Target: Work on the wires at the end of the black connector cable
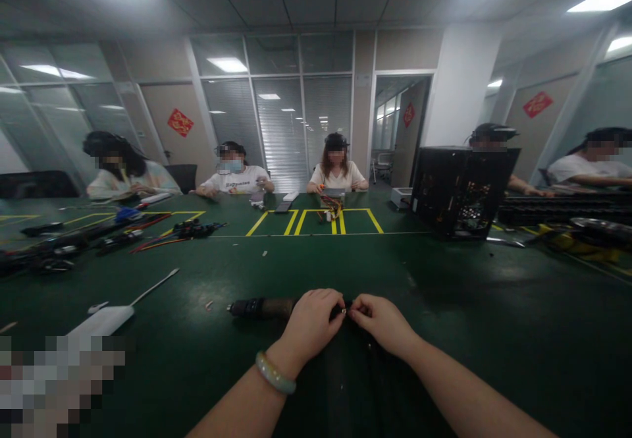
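Office turned assembly workshop: glass partitions [281, 122], green work table [444, 293], cable bundles [187, 230], seated co-workers [336, 168].

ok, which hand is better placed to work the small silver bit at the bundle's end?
Right, probably. The right hand pinches at the small silver bit with its fingertips, while the left hand is wrapped over the dark bundle, steadying it on the table.

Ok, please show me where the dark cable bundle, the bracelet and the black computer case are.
cable bundle [269, 307]: head view, sleeved part left of the hands.
bracelet [274, 373]: head view, band on the left wrist.
computer case [457, 191]: head view, side panel.
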`<action>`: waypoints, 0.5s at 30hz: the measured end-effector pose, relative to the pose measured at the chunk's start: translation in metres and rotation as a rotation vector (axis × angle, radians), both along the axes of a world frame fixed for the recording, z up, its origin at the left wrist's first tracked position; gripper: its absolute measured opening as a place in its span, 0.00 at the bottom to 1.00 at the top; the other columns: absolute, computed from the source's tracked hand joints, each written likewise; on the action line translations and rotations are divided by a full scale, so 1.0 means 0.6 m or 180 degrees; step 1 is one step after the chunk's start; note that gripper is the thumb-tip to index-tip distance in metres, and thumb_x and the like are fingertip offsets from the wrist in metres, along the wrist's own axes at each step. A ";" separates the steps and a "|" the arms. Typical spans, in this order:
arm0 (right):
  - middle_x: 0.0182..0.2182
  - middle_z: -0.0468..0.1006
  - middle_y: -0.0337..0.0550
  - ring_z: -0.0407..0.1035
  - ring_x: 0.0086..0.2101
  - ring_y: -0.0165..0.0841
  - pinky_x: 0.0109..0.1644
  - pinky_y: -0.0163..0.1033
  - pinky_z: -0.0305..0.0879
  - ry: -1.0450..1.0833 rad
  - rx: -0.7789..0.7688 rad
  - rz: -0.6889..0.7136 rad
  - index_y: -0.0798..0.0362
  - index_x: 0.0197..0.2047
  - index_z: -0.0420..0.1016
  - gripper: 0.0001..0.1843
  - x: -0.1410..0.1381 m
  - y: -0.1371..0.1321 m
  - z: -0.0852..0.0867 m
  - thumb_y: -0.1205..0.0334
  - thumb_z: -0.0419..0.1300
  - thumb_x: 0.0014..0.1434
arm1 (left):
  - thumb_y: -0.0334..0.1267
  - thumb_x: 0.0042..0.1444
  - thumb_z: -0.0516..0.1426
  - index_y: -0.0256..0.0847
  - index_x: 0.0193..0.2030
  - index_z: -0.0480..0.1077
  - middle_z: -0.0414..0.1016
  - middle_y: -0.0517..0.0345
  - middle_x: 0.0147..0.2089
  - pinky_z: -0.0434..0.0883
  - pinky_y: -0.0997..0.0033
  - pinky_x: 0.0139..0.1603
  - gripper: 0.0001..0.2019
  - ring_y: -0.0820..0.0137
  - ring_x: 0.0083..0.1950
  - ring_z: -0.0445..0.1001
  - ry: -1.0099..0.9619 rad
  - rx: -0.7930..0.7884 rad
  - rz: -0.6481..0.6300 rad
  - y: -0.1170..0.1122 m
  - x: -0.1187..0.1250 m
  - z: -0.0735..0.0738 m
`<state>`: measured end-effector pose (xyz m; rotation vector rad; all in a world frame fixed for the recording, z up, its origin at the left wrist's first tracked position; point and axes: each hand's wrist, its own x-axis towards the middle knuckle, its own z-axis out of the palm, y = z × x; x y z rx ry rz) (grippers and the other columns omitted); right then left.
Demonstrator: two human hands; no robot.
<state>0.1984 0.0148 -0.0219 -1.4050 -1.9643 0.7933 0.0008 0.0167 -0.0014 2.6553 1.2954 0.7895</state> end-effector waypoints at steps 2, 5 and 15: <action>0.29 0.78 0.37 0.70 0.29 0.31 0.31 0.32 0.57 0.0009 -0.0031 0.0014 0.51 0.35 0.76 0.08 0.000 0.000 -0.001 0.57 0.57 0.60 | 0.32 0.57 0.57 0.43 0.40 0.70 0.74 0.56 0.46 0.66 0.61 0.53 0.05 0.64 0.49 0.71 -0.0002 -0.0003 -0.0058 0.000 0.000 0.001; 0.30 0.77 0.37 0.69 0.30 0.31 0.31 0.32 0.56 -0.0001 -0.0007 0.0010 0.51 0.35 0.75 0.08 0.000 0.000 -0.001 0.57 0.57 0.60 | 0.31 0.57 0.57 0.44 0.39 0.70 0.74 0.59 0.47 0.64 0.60 0.57 0.05 0.65 0.51 0.70 -0.0010 0.0043 -0.0168 -0.001 -0.001 0.004; 0.29 0.77 0.37 0.69 0.29 0.31 0.30 0.32 0.55 -0.0063 0.0024 -0.0030 0.52 0.34 0.75 0.08 -0.001 0.001 -0.001 0.57 0.57 0.59 | 0.32 0.56 0.58 0.45 0.38 0.70 0.74 0.60 0.47 0.55 0.54 0.65 0.04 0.66 0.52 0.70 0.0019 0.0172 -0.0059 -0.004 0.002 0.008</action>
